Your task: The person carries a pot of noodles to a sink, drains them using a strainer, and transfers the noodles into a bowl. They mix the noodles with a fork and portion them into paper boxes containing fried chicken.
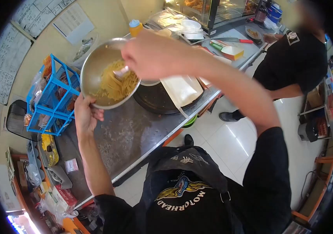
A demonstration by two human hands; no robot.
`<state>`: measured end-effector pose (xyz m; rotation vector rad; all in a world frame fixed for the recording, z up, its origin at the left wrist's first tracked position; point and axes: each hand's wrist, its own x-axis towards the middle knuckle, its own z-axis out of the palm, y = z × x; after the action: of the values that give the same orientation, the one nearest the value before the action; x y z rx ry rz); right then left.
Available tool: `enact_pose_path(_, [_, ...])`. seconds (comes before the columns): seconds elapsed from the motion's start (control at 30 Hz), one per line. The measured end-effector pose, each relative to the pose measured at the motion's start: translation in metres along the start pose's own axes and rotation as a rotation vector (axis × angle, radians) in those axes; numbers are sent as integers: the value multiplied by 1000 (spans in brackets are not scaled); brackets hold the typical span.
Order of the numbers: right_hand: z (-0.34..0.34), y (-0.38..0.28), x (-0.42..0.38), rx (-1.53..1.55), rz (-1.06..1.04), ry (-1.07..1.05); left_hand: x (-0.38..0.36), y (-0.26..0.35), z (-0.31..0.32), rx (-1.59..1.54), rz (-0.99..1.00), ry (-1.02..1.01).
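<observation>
My left hand (85,116) grips the lower rim of a steel bowl (93,64) and holds it tilted above the metal counter (131,134). Yellow noodles (116,84) fill the bowl's lower half. My right hand (154,54) reaches across the bowl's far edge and holds a pale utensil (121,72) that digs into the noodles. Just right of the bowl sits a round black griddle (156,100), with a white paper tray (182,89) lying over its edge.
A blue wire rack (51,99) with packets stands left of the bowl. Another person in a black shirt (295,62) stands at the counter's far end. A glass display case (213,9), containers and a knife lie farther along. White floor tiles (232,144) lie to the right.
</observation>
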<state>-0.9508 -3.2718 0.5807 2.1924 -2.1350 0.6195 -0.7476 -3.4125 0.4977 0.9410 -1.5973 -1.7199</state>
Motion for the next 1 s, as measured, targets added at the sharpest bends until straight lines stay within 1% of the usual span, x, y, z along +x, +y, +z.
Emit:
enact_pose_path(0.07, [30,-2,-20,-81,-60,27,-12,-20,-14,-32,-15,25])
enact_pose_path(0.13, [45,-4,-52,134,-103,432,-30,-42,-28,-156,-54,87])
enact_pose_path(0.2, [71,-13,-86,477,251,647,-55,-70,-50,-247,-34,150])
enact_pose_path(0.27, [118,-8,-102,48,481,690,-84,-85,-66,-245,-115,266])
enact_pose_path(0.33, [165,3,-108,-138,548,673,-110,-103,-75,-252,-117,392])
enact_pose_path(0.37, [171,3,-110,-144,565,675,-124,-117,-85,-240,-129,460])
enact_pose_path(0.4, [174,5,-110,-66,490,602,-135,-132,-96,-233,-137,529])
enact_pose_path(0.43, [176,3,-110,17,410,521,-147,-147,-108,-234,-143,521])
enact_pose_path(0.47, [170,-6,-106,18,408,509,-161,-162,-120,-271,-165,583])
enact_pose_path(0.5, [156,-24,-100,110,312,582,-174,-171,-130,-307,-189,659])
enact_pose_path(0.53, [142,-44,-92,210,210,647,-184,-175,-137,-312,-201,690])
enact_pose_path(0.57, [131,-66,-84,316,159,651,-197,-178,-144,-334,-210,746])
enact_pose_path(0.6, [137,-79,-73,349,136,617,-211,-179,-149,-354,-214,810])
enact_pose_path(0.63, [146,-91,-58,374,64,649,-220,-174,-153,-310,-265,857])
enact_pose_path(0.67, [156,-103,-45,410,-9,682,-227,-177,-159,-323,-261,886])
enact_pose_path(0.7, [176,-109,-31,402,7,579,-235,-182,-166,-331,-259,924])
enact_pose_path(0.73, [195,-118,-13,383,16,534,-244,-183,-170,-341,-235,903])
enact_pose_path(0.77, [218,-124,5,416,-31,517,-250,-187,-175,-336,-219,907])
enact_pose_path(0.8, [241,-131,18,396,-15,443,-256,-190,-179,-289,-268,937])
enact_pose_path(0.83, [264,-135,29,399,14,334,-257,-190,-176,-313,-198,951])
enact_pose_path(0.9, [309,-141,48,356,32,241,-259,-192,-176,-316,-198,974])
enact_pose_path(0.93, [322,-143,54,323,48,205,-259,-197,-175,-323,-202,1006])
enact_pose_path(1.0, [318,-157,56,201,70,177,-260,-205,-173,-336,-127,980])
